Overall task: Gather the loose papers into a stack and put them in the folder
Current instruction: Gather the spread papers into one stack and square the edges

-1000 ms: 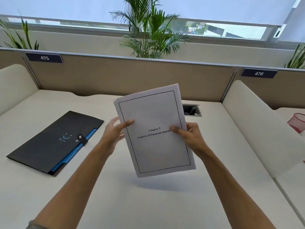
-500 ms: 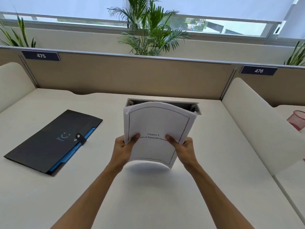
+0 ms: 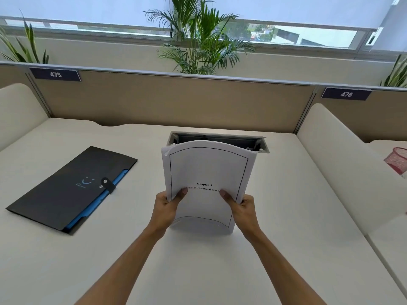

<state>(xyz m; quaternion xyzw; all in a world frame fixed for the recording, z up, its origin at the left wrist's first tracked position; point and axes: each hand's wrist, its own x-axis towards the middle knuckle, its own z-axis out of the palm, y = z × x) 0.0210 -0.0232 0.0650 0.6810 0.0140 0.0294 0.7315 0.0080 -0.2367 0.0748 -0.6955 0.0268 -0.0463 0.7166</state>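
I hold a stack of white papers [image 3: 207, 168] upright in the middle of the desk, its bottom edge resting on the desktop. The top sheet has a black border and reads "Chapter 5". My left hand [image 3: 167, 205] grips the stack's left edge and my right hand [image 3: 242, 208] grips its right edge, thumbs on the front. The sheets bow toward me at the top. A black folder [image 3: 66, 188] with a snap strap and blue inner pockets lies flat and shut on the desk to the left, apart from both hands.
The white desk [image 3: 286, 216] has a cable slot [image 3: 262, 146] just behind the papers. A tan partition [image 3: 176, 102] runs along the back, with cream side dividers left and right. A pink mesh basket [image 3: 397, 159] stands on the neighbouring desk at right.
The papers went from tilted and held above the desk to upright with the bottom edge down on the desktop. Both hands slid lower on the stack's sides.
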